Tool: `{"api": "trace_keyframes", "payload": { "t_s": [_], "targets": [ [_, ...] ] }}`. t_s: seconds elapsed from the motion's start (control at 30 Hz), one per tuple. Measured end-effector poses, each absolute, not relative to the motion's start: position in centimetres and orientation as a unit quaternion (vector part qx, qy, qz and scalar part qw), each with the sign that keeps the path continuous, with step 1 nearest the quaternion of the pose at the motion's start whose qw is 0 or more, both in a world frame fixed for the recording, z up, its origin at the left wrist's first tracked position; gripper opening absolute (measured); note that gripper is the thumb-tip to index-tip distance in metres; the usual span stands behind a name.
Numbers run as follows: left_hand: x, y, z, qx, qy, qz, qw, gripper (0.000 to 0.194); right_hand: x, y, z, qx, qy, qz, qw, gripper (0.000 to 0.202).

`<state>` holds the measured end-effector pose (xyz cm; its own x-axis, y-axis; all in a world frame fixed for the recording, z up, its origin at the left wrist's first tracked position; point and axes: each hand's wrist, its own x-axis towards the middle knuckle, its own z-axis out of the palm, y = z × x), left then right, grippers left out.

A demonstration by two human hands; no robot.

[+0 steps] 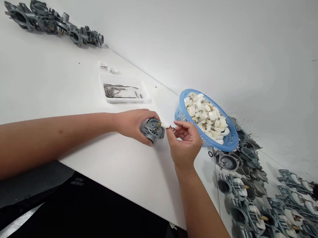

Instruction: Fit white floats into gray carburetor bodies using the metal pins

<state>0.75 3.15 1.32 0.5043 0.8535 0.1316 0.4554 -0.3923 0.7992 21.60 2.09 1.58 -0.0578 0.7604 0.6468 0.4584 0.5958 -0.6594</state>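
Note:
My left hand (136, 125) is wrapped round a grey metal carburetor body (152, 129) just above the white table. The carburetor's open face with brass parts is turned toward my right hand (185, 140). Between my right thumb and fingertips is a small white plastic float (165, 124), with a bit of metal at the pinch. The float is right beside the carburetor's edge; whether they touch I cannot tell. Behind my right hand stands a blue plastic basket (182, 106) heaped with white floats (205, 116).
A white tray (146, 100) of thin metal pins lies beyond my left hand, with small clear pieces (112, 70) behind it. Several carburetors (41, 20) sit at the far left. On the right are rows of carburetors with white floats (255, 216) and grey metal bowls (226, 161).

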Motion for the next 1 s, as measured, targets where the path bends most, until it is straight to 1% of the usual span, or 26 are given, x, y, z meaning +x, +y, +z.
{"api": "trace_keyframes", "payload": {
  "t_s": [0.13,0.23,0.33,0.43,0.53,0.6,0.7,0.77,0.83,0.93,1.0],
  "targets": [
    [1.1,2.7,1.5,0.782,0.424,0.262,0.375,0.07,21.1,2.1,1.7,-0.436,-0.708,0.129,0.54,0.014],
    [1.5,2.3,1.9,0.775,0.426,0.247,0.397,0.068,20.9,2.0,1.8,-0.432,-0.723,0.125,0.525,0.019],
    [1.7,2.1,2.2,0.774,0.425,0.243,0.402,0.065,20.9,1.7,1.9,-0.425,-0.735,0.155,0.506,0.021],
    [1.7,2.2,2.1,0.781,0.434,0.241,0.379,0.063,21.3,1.3,1.9,-0.422,-0.733,0.192,0.498,0.021],
    [1.7,2.3,2.0,0.783,0.44,0.242,0.366,0.062,21.6,1.0,2.1,-0.411,-0.742,0.222,0.48,0.025],
    [1.6,2.3,1.9,0.779,0.438,0.248,0.375,0.06,21.7,0.8,2.2,-0.399,-0.758,0.219,0.468,0.027],
    [1.6,2.4,1.6,0.765,0.418,0.268,0.411,0.059,21.7,0.6,2.4,-0.388,-0.775,0.192,0.46,0.024],
    [1.6,2.4,1.2,0.756,0.389,0.289,0.441,0.063,21.8,0.5,2.5,-0.382,-0.784,0.164,0.462,0.021],
    [1.7,2.4,0.9,0.75,0.362,0.305,0.461,0.071,21.9,0.5,2.6,-0.373,-0.794,0.134,0.462,0.018],
    [1.8,2.4,0.7,0.746,0.369,0.307,0.461,0.086,22.1,0.5,2.9,-0.368,-0.805,0.098,0.456,0.018],
    [1.8,2.4,0.8,0.745,0.385,0.302,0.453,0.088,22.2,0.5,3.0,-0.361,-0.813,0.072,0.45,0.017]
  ]
}}
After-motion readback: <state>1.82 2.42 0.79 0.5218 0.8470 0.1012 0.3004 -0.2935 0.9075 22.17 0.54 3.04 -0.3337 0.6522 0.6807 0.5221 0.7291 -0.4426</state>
